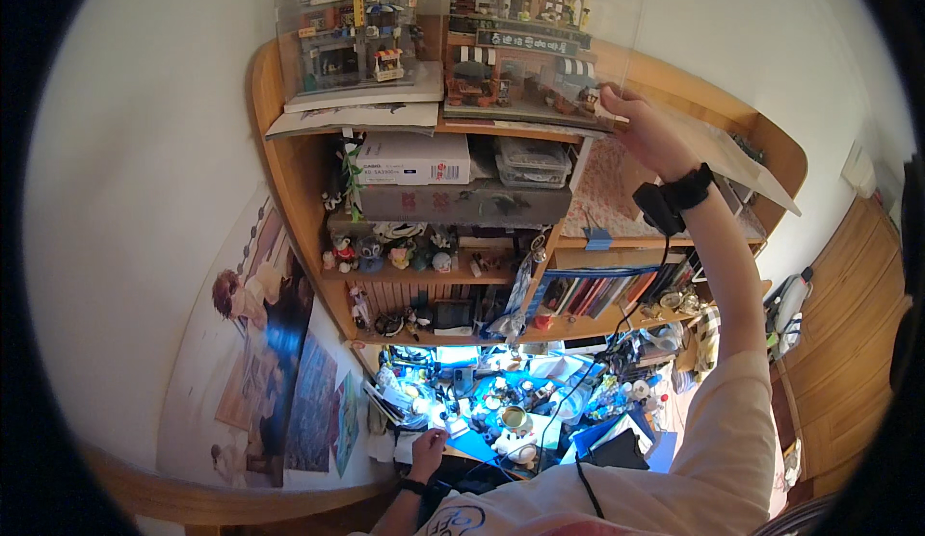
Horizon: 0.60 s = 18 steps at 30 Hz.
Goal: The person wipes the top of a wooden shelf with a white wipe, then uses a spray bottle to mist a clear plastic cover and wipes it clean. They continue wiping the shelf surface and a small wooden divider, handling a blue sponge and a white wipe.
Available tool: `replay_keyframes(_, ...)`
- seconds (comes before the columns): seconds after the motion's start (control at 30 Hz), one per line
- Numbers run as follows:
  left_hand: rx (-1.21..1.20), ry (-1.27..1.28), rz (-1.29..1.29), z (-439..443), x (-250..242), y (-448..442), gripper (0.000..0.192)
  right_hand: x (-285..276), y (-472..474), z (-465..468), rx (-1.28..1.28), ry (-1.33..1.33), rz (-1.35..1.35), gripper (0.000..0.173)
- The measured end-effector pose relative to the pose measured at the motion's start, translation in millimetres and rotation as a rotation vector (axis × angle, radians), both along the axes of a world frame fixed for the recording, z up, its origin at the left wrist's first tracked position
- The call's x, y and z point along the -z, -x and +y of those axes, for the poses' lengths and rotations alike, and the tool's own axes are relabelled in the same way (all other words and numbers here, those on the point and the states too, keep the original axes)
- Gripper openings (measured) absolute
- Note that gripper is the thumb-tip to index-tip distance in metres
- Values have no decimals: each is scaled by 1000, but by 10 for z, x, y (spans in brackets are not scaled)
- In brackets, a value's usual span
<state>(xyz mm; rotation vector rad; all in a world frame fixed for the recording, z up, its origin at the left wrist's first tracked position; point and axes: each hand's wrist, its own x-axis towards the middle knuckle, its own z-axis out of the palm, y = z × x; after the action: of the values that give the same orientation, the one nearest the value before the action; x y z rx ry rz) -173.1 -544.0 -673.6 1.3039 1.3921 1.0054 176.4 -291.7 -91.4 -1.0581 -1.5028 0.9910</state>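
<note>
My right hand point(639, 128) reaches up to the top of a wooden shelf unit and grips the lower right edge of a clear display case point(614, 37). The thumb lies at its front; the other fingers are mostly hidden. Inside the case stands a brick-built café model point(517, 45) with striped awnings and a sign bearing writing. To its left, a second brick-built building model point(358, 27) sits in another clear case on a white box point(368, 88). My left hand point(430, 451) is low by the desk's front edge, fingers curled; whether it holds anything is unclear.
The shelf unit point(448, 274) holds a Casio box point(412, 157), a clear plastic container point(533, 162), small figurines point(371, 253) and books point(596, 294). A black cable point(627, 316) hangs from my right wrist. Below, the lit desk is crowded with a mug point(514, 417) and a white plush toy point(516, 449).
</note>
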Motion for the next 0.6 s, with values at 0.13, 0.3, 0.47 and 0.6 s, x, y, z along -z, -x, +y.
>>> replay_keyframes(0.13, -5, 4, 49, -81, -22, -53, 18, 9, 44, 24, -67, -44, 55, 51)
replay_keyframes(0.3, 32, -8, 60, -185, -68, -149, 18, -12, 40, 41, -47, -55, 58, 62)
replay_keyframes(0.47, 44, -19, 17, -250, -138, -276, 21, -18, 128, -78, 35, -142, 12, 69)
replay_keyframes(0.6, 88, 4, 58, -275, -185, -402, 22, 11, 185, -118, 48, -151, -15, 71)
